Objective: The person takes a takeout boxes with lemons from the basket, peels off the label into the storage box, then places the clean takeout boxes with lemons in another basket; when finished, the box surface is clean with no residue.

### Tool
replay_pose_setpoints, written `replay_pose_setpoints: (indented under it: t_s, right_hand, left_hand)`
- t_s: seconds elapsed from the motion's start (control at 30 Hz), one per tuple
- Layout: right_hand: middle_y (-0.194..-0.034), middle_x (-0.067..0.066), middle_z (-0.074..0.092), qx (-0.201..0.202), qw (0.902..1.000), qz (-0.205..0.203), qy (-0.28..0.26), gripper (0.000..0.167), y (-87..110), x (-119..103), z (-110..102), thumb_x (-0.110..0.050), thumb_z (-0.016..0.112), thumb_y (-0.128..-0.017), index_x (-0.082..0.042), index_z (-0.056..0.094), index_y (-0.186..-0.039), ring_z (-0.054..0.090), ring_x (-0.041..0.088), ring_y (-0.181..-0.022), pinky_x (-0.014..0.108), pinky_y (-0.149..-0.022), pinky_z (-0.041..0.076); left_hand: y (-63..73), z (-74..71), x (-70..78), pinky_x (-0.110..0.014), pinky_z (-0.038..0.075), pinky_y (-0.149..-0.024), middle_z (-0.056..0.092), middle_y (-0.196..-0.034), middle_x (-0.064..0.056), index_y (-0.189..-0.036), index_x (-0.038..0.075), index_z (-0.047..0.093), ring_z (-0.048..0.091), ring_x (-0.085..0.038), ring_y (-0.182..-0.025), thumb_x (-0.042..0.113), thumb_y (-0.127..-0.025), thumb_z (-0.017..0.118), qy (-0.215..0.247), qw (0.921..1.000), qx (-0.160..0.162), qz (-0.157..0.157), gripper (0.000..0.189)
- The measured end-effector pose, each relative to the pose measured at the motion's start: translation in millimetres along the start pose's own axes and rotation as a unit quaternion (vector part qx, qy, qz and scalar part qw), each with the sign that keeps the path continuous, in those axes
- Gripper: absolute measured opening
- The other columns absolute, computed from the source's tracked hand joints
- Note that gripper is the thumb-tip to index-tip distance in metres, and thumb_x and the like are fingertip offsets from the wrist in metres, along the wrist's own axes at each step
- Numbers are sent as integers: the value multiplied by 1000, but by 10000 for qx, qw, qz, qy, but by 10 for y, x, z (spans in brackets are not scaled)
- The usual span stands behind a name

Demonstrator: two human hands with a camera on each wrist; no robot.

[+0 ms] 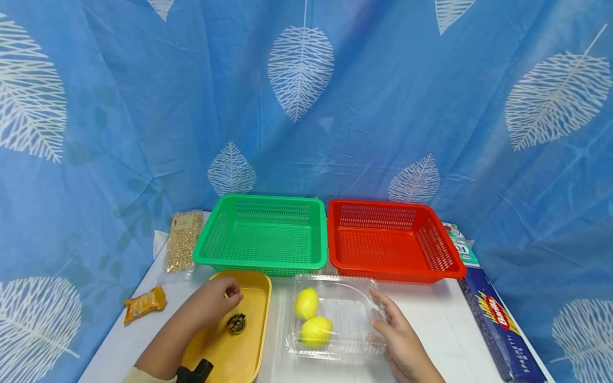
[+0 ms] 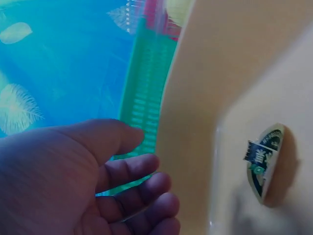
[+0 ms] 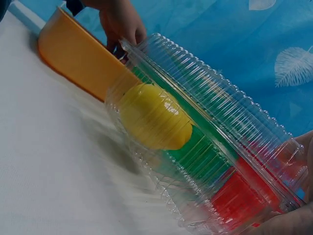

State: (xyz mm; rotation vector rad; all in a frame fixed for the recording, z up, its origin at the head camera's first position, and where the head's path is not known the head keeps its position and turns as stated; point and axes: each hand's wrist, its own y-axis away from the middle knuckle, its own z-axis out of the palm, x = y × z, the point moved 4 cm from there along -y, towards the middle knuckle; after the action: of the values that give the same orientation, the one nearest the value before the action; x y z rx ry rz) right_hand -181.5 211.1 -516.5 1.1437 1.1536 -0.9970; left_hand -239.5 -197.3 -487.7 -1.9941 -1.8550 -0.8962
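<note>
A clear plastic clamshell container (image 1: 351,319) stands on the white table, with two lemons inside, an upper lemon (image 1: 306,303) and a lower lemon (image 1: 316,331). My right hand (image 1: 404,338) grips the container's right side between thumb and fingers. In the right wrist view the container (image 3: 195,132) looks closed, and one lemon (image 3: 154,117) shows through its wall. My left hand (image 1: 215,302) is over the yellow tray (image 1: 261,324), its fingers loosely bent and holding nothing. Below it in the tray lies a small item with a dark round label (image 1: 237,323), also visible in the left wrist view (image 2: 266,164).
Behind stand a green basket (image 1: 268,239) and a red basket (image 1: 375,247). A bag of grains (image 1: 184,242) and an orange packet (image 1: 145,304) lie at left. At right are a blue Barilla spaghetti box (image 1: 500,324) and a green-white pack (image 1: 462,247). A blue curtain (image 1: 354,133) hangs behind.
</note>
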Motion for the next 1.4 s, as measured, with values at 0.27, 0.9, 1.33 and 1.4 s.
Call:
replay_pose_setpoints:
  t_s: [0.27, 0.9, 1.33, 1.4]
  right_hand:
    - [-177, 11, -4, 213, 9997, 85, 7, 57, 92, -154, -101, -9, 49, -109, -18, 32, -162, -14, 44, -159, 49, -98, 53]
    - [-173, 8, 1, 405, 9992, -53, 1, 62, 272, -914, -831, -12, 46, -110, -26, 24, -166, 8, 44, -154, 63, -103, 46]
    - [-149, -1, 36, 50, 9966, -813, -104, 59, 29, -1253, -1264, -15, 46, -113, -25, 22, -166, 59, 12, -117, 26, -73, 59]
    - [-153, 6, 30, 34, 9962, -852, -199, 60, -43, -1319, -1293, -15, 47, -113, -26, 22, -166, 60, 11, -112, 23, -66, 56]
  left_hand:
    - [16, -7, 354, -34, 52, -72, 66, -93, 6, -99, 15, 71, 58, -11, -81, 22, -102, 68, 76, 9983, 292, 503, 8]
    - [-656, 440, 1515, -52, 52, -108, 64, -134, -13, -126, 5, 69, 60, -32, -128, 25, -99, 69, 159, 9819, 1118, 1522, 33]
    - [-1088, 931, 1898, -57, 53, -107, 39, -167, -10, -162, 10, 39, 37, -35, -154, 53, -89, 78, -889, 9861, 721, 1204, 93]
    - [-1110, 953, 1898, -58, 51, -109, 37, -169, -10, -163, 10, 37, 35, -36, -155, 55, -89, 78, -990, 9863, 678, 1131, 95]
